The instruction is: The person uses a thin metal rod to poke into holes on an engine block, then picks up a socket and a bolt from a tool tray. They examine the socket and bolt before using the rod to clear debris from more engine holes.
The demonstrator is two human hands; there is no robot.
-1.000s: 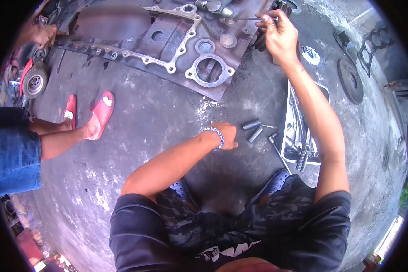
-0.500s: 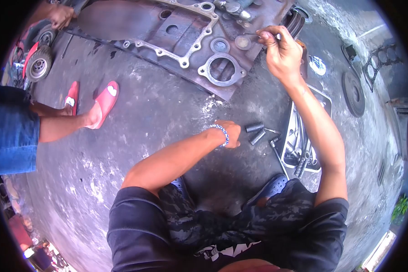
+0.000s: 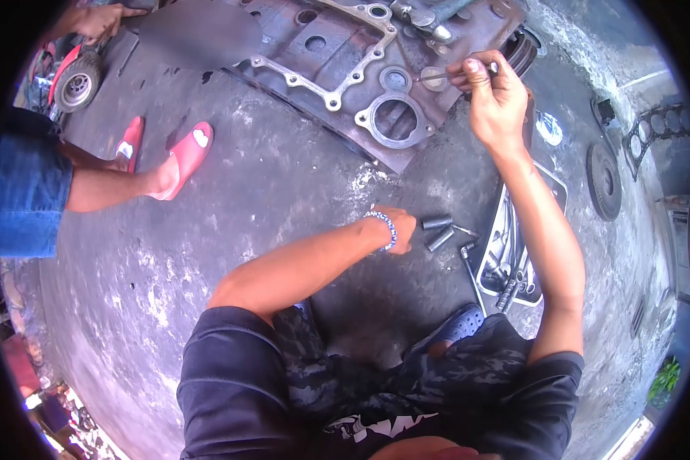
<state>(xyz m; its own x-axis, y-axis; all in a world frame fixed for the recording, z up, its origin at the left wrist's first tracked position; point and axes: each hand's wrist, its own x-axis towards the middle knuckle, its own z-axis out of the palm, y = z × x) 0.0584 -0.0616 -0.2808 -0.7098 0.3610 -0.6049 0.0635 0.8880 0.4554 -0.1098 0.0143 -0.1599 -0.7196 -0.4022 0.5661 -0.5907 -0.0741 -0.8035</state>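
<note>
My right hand (image 3: 498,100) is raised over the corner of a rusty engine block (image 3: 468,46), pinching a thin metal rod (image 3: 435,76). The rod points left, its tip close to a round plug (image 3: 395,79) beside a flanged round opening (image 3: 395,120). Low over the floor, my left hand (image 3: 399,228), with a beaded bracelet at the wrist, is curled closed. Its fingertips are hidden, and I cannot tell if anything is in them. Dark cylindrical sockets (image 3: 440,238) lie just right of it.
A metal tray (image 3: 561,192) of wrenches and sockets sits under my right forearm, with a long-handled wrench (image 3: 472,276) alongside. At right are a dark disc (image 3: 604,181) and a gasket (image 3: 659,126). Another person in pink sandals (image 3: 188,159) stands at left, one hand (image 3: 96,21) near the block.
The view has shifted slightly, moving the block right in the frame. The rod in my right hand now shows more plainly, pointing left over the block. My left hand stays curled.
</note>
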